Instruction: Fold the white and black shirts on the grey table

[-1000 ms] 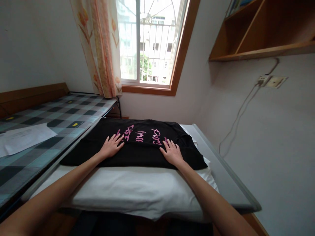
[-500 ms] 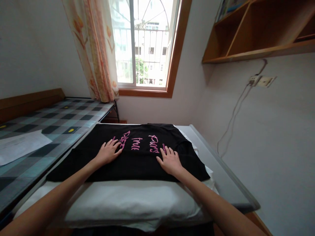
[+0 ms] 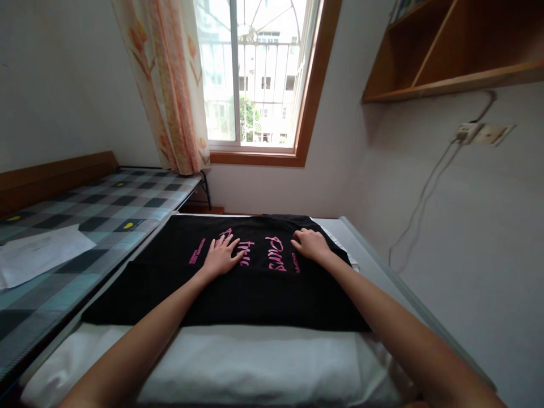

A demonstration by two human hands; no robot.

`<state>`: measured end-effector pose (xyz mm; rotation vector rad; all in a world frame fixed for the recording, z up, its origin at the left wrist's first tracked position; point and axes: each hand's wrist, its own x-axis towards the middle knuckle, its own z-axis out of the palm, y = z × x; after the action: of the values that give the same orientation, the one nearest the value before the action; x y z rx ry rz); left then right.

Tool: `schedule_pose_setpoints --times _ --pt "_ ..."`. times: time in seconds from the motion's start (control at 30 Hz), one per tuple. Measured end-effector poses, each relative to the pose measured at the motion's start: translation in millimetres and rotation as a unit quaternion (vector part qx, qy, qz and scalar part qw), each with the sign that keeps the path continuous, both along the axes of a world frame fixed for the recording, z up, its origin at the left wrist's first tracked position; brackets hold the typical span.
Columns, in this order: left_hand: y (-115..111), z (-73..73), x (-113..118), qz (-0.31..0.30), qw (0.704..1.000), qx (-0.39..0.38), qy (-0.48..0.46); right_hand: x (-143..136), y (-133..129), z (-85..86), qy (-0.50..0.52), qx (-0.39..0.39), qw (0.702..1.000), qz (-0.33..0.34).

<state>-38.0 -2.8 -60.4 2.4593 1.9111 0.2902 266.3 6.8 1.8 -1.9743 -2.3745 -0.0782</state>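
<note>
A black T-shirt (image 3: 255,294) with pink lettering lies spread out sideways over white cloth. My left hand (image 3: 221,258) rests flat on its printed middle, fingers spread and covering some of the letters. Farther right, my right hand (image 3: 313,245) touches the shirt beyond the small print, its fingers somewhat bent and the thumb apart from them. No fold of fabric shows pinched in either hand. The white cloth (image 3: 255,362) under the shirt sticks out along the near side.
On the left stands a bed with a checked mattress (image 3: 144,198), with white paper (image 3: 46,255) on it. A light table edge (image 3: 403,306) runs along the right wall. Ahead are a curtain (image 3: 176,102) and a barred window (image 3: 263,85); a wooden shelf (image 3: 425,85) hangs upper right.
My left hand has slid right across the lettering, uncovering small print on the left. My right hand has moved farther away and right, its fingers now more bent. The view has shifted slightly.
</note>
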Motion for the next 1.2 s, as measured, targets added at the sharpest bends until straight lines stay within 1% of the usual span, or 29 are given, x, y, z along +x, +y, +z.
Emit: schedule_pose_setpoints --times 0.1,0.23,0.33,0.43,0.53,0.67,0.8,0.9,1.03,1.2 --pt "0 -1.0 -1 0.001 1.000 0.003 -0.006 15 42 -1.2 0.042 0.003 0.998 -0.045" --pt "0 -0.4 1 0.000 1.000 0.004 -0.015 31 90 -8.3 0.078 0.003 0.993 -0.089" --pt "-1 0.1 1 0.000 1.000 0.001 -0.017 38 117 -15.4 0.077 0.009 0.991 -0.107" --pt "-2 1.2 2 0.005 1.000 0.001 -0.017 42 136 -20.0 0.055 0.008 0.992 -0.114" --pt "-2 2.2 3 0.005 1.000 -0.001 -0.019 45 152 -21.5 0.035 -0.012 0.993 -0.111" --pt "-1 1.1 3 0.006 1.000 0.000 -0.024 50 169 -24.9 0.046 -0.046 0.990 -0.127" --pt "0 -0.7 2 0.007 0.999 -0.002 -0.034 54 182 -34.2 0.069 -0.071 0.985 -0.142" --pt "0 -1.5 2 0.004 0.999 0.002 -0.041 56 190 -40.7 0.076 -0.096 0.978 -0.169" --pt "1 -2.2 2 0.005 0.999 0.004 -0.045 54 198 -43.8 0.091 -0.080 0.971 -0.207" --pt "0 -1.6 3 0.008 0.999 0.004 -0.042 48 204 -43.0 0.173 -0.052 0.958 -0.223"
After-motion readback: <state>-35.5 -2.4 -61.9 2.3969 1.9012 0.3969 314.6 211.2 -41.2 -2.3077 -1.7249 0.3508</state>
